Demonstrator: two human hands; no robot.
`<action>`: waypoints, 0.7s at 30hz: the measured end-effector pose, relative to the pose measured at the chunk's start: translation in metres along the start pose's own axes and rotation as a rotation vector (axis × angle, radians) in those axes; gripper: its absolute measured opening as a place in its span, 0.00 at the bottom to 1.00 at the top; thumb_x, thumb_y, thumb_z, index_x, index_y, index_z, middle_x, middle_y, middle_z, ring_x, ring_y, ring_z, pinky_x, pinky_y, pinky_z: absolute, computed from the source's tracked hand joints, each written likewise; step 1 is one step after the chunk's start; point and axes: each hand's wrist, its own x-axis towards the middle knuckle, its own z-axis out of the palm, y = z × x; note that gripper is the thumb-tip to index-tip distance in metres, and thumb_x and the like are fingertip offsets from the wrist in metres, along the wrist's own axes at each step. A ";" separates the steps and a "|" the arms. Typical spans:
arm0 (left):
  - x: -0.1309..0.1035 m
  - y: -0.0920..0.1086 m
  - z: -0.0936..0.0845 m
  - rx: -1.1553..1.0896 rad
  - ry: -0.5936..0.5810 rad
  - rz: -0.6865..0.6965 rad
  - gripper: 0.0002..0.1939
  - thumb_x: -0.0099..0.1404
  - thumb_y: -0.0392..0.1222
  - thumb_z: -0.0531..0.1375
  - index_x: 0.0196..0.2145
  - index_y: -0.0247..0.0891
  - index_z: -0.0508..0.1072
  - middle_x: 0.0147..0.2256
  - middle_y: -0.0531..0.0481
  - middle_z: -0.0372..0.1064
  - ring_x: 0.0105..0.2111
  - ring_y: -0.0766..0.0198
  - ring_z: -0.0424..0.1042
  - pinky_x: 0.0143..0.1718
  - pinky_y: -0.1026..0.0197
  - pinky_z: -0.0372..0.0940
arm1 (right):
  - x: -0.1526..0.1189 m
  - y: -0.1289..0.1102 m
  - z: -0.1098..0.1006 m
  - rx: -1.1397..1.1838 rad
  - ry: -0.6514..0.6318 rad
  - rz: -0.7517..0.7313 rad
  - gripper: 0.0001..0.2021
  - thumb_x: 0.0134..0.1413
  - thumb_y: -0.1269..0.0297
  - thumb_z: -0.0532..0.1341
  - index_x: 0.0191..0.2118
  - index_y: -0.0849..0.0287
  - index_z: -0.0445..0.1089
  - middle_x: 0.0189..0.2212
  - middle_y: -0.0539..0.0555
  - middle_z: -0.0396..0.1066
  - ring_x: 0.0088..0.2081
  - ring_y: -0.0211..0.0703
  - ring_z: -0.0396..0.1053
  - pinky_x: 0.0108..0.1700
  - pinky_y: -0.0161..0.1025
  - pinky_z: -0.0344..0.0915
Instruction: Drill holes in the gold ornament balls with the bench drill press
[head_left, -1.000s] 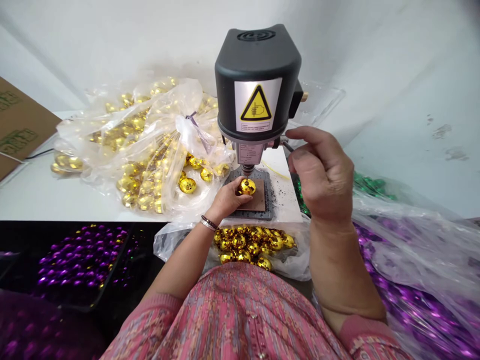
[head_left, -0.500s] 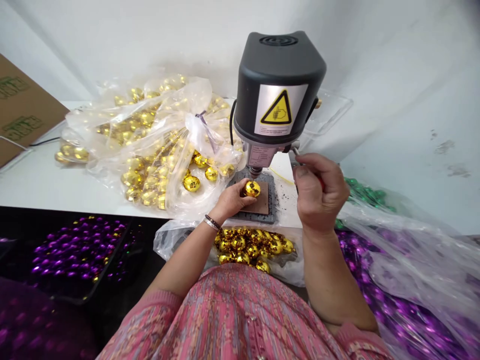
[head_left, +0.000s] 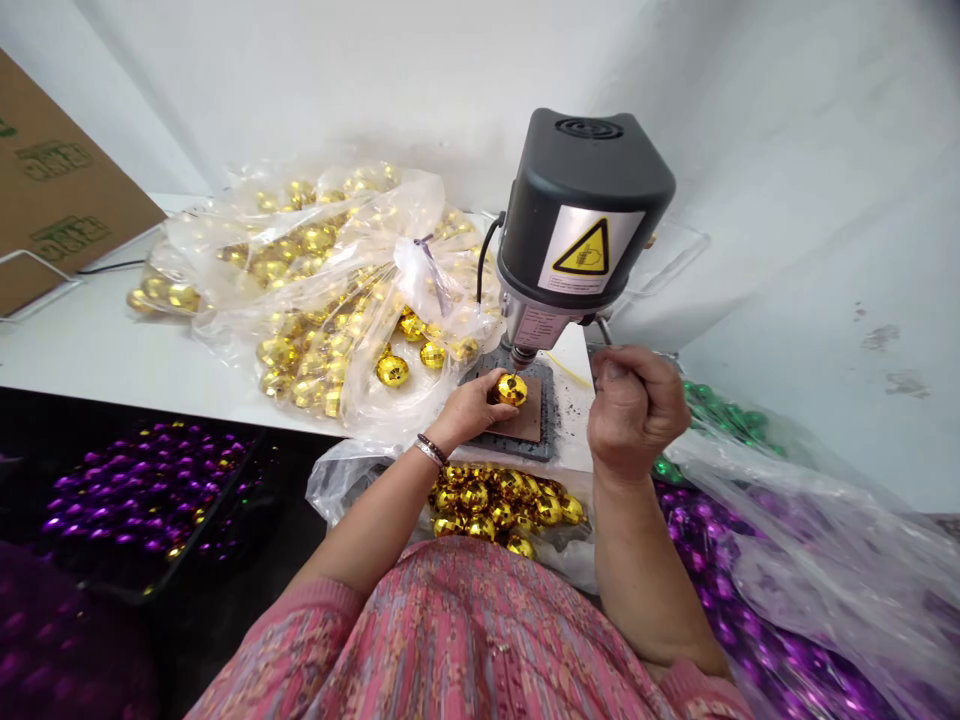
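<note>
My left hand (head_left: pixel 474 408) grips a shiny gold faceted ball (head_left: pixel 512 389) between thumb and fingers. It holds the ball over a brown board (head_left: pixel 521 422) on the dark base (head_left: pixel 550 440) of a bench drill press (head_left: pixel 592 200). The drill's chuck (head_left: pixel 523 356) is directly above the ball, with the bit at or close to its top; whether it has gone in I cannot tell. On the right, my right hand (head_left: pixel 637 405) is closed around the drill press's feed lever (head_left: pixel 604 330), whose grip is hidden by the fingers.
Clear plastic bags (head_left: pixel 420 220) of gold balls cover the table's left part. An open bag of gold balls (head_left: pixel 480 500) lies against my lap. Purple balls (head_left: pixel 150 480) fill a dark tray at lower left. Bagged purple balls (head_left: pixel 720 570) and green balls (head_left: pixel 731 412) lie at right.
The camera view has shifted, so the drill press sits lower and further right. My right hand has come down slightly with the lever; my left hand keeps hold of the ball under the chuck.
</note>
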 end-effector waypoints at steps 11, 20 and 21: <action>0.001 -0.005 0.003 -0.088 -0.009 0.018 0.37 0.58 0.42 0.69 0.64 0.37 0.69 0.50 0.45 0.78 0.48 0.53 0.76 0.52 0.56 0.68 | 0.021 -0.016 0.007 0.065 0.026 0.096 0.10 0.63 0.57 0.60 0.41 0.56 0.76 0.23 0.46 0.67 0.25 0.30 0.65 0.29 0.33 0.62; -0.027 -0.007 -0.005 -0.175 0.016 0.098 0.30 0.55 0.39 0.67 0.56 0.37 0.71 0.43 0.51 0.76 0.41 0.60 0.74 0.45 0.61 0.69 | 0.082 -0.046 0.020 0.174 -0.035 0.266 0.12 0.63 0.58 0.58 0.35 0.62 0.71 0.16 0.43 0.57 0.17 0.26 0.53 0.21 0.30 0.48; -0.032 -0.007 -0.007 -0.169 0.007 0.108 0.30 0.55 0.39 0.67 0.56 0.37 0.71 0.43 0.51 0.76 0.41 0.60 0.74 0.45 0.61 0.68 | 0.081 -0.045 0.021 0.189 -0.028 0.269 0.12 0.64 0.58 0.58 0.34 0.62 0.70 0.16 0.42 0.56 0.17 0.26 0.52 0.20 0.30 0.47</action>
